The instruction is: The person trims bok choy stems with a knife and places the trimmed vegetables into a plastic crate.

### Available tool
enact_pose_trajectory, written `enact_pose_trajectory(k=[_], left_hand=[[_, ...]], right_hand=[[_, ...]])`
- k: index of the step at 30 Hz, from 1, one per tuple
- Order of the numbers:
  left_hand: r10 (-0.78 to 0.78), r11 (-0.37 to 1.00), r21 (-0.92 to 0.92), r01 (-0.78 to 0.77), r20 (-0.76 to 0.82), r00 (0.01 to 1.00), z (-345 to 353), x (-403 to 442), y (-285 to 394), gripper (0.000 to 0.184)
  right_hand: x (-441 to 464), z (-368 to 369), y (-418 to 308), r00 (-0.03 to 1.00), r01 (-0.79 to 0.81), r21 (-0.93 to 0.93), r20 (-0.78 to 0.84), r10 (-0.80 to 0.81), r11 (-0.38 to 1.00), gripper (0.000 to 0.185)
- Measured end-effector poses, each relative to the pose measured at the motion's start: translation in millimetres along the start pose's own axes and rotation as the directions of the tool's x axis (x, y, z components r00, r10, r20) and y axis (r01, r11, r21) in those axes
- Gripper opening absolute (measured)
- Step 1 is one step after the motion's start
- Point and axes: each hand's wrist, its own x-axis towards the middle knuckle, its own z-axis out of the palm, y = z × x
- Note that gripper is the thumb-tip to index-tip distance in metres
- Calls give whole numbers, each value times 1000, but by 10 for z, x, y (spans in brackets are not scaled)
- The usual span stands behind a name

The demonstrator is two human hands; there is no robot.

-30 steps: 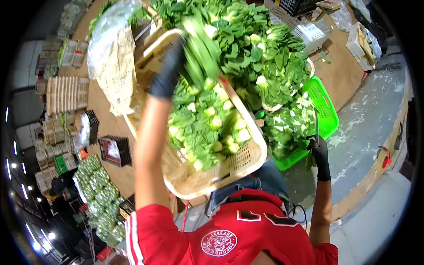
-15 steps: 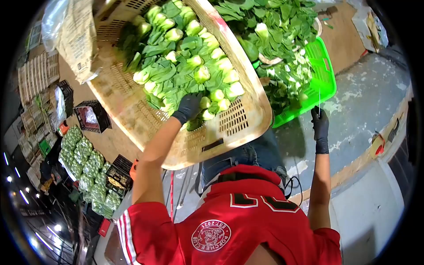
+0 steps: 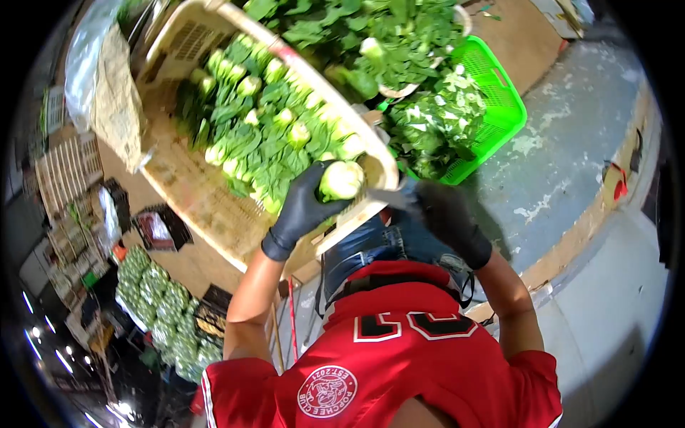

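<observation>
My left hand (image 3: 301, 208), in a black glove, is closed around a head of bok choy (image 3: 342, 180), its pale cut base facing right. My right hand (image 3: 451, 220), also gloved and smeared by motion, grips a knife (image 3: 391, 197) whose blade points left, close to the bok choy's base. Whether the blade touches it I cannot tell. Below the held head stands a large cream plastic crate (image 3: 200, 212) with rows of bok choy (image 3: 246, 146) in it, bases up.
Right of the crate, a bright green basket (image 3: 508, 107) holds cut leaves (image 3: 435, 118). More leafy greens (image 3: 407, 43) are heaped behind it. Bagged green produce (image 3: 160, 299) lies at the lower left, near a dark crate (image 3: 160, 227). A worn grey surface (image 3: 556, 157) extends right.
My left hand has lifted a bok choy head from the rows toward me. My right hand has swung left with the knife, from beside the green basket to the bok choy.
</observation>
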Motion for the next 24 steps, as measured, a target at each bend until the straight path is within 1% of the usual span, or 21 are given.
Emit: enact_pose_trajectory(k=[1,2,4,5,6,7,8,9,10,11,12,13,14,15,16,18,19,20,21,22,24], left_hand=[[72,997,33,-72,-8,997,26,71,255,57],[139,990,27,-139,13,990,72,138,447,57],[70,993,-92,-69,11,997,226,215,819,56],[82,994,-71,-78,44,996,286,250,920,54],[102,994,-38,-100,42,994,357,279,980,53],[118,993,-3,-118,40,992,421,297,1029,52],[136,990,34,-137,38,990,477,317,1067,52],[132,991,11,-132,43,990,538,330,1096,52],[181,982,40,-184,57,982,594,356,1151,52],[233,969,66,-237,71,970,648,391,1212,53],[284,953,88,-291,85,955,696,427,1259,54],[270,962,15,-274,118,956,758,448,1253,56],[272,962,-26,-271,127,954,801,462,1300,56],[274,961,-66,-267,133,953,853,472,1349,57],[271,960,-106,-259,128,954,912,496,1391,57],[257,966,-73,-249,141,956,1008,573,1401,56],[283,959,-6,-285,130,950,1077,620,1422,55],[315,945,59,-323,116,942,1154,676,1449,54],[316,928,164,-334,123,941,1216,700,1422,56],[357,890,239,-387,162,920,1239,720,1393,62],[360,874,268,-405,203,911,1243,752,1391,70]], right_hand=[[25,-117,-133,999,37,-80,15,-36,996,18],[22,-224,-216,997,69,-160,37,-64,985,15],[-113,-356,-166,997,75,-251,50,-64,965,15],[-207,-368,-90,997,68,-288,46,-57,955,15],[-237,-434,-108,998,61,-318,44,-50,946,15],[-241,-550,-191,998,-24,-220,-56,12,975,14],[-289,-610,-190,996,-47,-204,-83,31,978,14],[-340,-652,-179,993,-69,-186,-109,49,980,14],[-389,-678,-159,989,-90,-168,-134,68,982,14],[-441,-656,-34,971,-184,-86,-171,168,979,14],[-511,-573,236,943,-272,-2,-200,267,962,15],[-598,-476,579,908,-350,82,-217,359,933,15],[-742,-327,1097,880,-430,115,-169,445,895,18],[-886,-357,1250,837,-522,39,-170,521,852,20],[-886,-422,1247,805,-553,96,-195,560,828,21],[-965,-499,1059,726,-618,225,-206,656,754,25],[-896,-455,944,784,-257,500,-394,481,827,39],[-773,-564,710,809,-191,475,-418,412,859,46],[-658,-736,438,833,-126,450,-436,341,884,53],[-592,-840,277,876,-157,336,-386,288,929,60],[-468,-701,299,848,-140,333,-446,287,932,53]])
